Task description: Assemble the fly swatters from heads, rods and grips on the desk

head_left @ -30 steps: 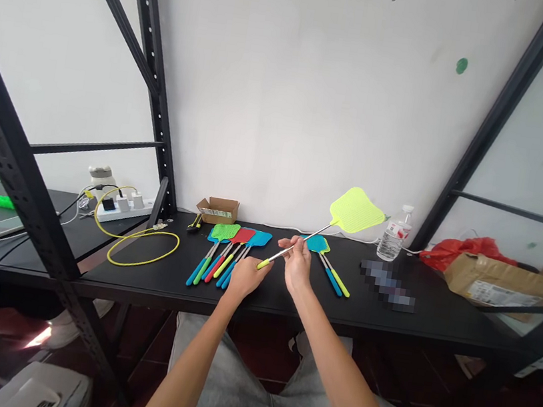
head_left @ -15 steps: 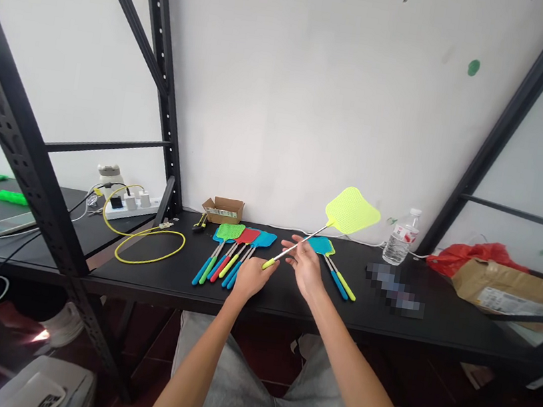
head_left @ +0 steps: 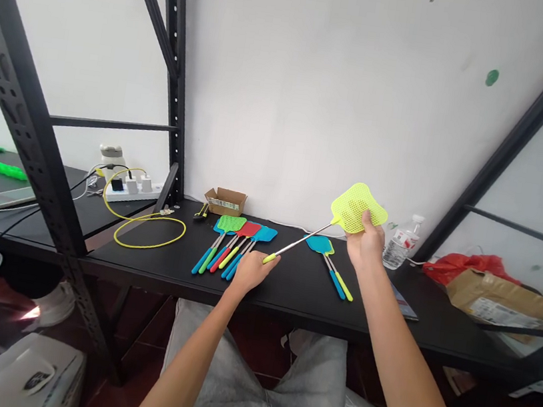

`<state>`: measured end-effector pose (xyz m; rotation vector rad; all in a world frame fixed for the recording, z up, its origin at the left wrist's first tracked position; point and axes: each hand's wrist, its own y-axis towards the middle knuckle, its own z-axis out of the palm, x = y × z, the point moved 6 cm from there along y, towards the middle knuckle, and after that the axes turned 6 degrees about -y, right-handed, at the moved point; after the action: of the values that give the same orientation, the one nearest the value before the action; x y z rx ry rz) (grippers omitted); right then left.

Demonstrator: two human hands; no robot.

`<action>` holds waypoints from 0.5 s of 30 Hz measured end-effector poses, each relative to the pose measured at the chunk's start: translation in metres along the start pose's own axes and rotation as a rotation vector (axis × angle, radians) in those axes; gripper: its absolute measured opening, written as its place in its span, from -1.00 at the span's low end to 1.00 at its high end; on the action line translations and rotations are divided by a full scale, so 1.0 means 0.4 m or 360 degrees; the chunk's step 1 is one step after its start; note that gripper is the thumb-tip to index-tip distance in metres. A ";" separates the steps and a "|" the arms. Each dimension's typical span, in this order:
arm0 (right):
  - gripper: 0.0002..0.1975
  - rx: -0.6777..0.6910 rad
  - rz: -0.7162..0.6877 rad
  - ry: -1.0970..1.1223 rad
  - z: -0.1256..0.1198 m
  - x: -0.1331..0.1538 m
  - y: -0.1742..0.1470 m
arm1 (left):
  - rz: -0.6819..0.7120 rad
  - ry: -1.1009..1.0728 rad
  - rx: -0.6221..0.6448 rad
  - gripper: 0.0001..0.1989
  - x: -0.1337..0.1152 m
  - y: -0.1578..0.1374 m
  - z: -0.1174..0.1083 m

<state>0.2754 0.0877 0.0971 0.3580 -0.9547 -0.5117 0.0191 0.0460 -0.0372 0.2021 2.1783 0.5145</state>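
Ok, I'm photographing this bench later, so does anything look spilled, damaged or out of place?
Nothing looks spilled, and the held yellow swatter shows no obvious damage. A green blotch stands out against the pale wall, upper right, and the yellow cable lies in an untidy loop on the black tabletop.

A white wall (head_left: 291,98) marked with a green spot (head_left: 492,77) rises behind the black tabletop (head_left: 286,293). Perforated black metal posts (head_left: 24,94) stand at the left, and the tiled floor (head_left: 256,346) below is dark red.

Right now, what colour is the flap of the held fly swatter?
The flap is yellow-green with small holes, seen in the head view.
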 end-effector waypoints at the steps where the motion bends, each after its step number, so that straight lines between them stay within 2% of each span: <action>1: -0.77 0.0001 0.0007 0.0002 0.000 -0.002 -0.002 | 0.0001 0.0000 -0.0002 -0.43 0.000 0.000 0.000; 9: -0.80 0.0085 0.0031 0.0046 0.028 -0.029 -0.032 | -0.0059 -0.0030 0.0011 -0.44 0.003 0.000 -0.002; 15: -0.70 0.0133 0.0269 0.0095 0.059 -0.143 -0.105 | -0.0105 -0.0026 0.0001 -0.44 0.010 0.002 -0.003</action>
<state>0.2176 0.0835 0.0499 0.3621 -0.9409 -0.3062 0.0155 0.0474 -0.0391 0.1335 2.1612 0.4735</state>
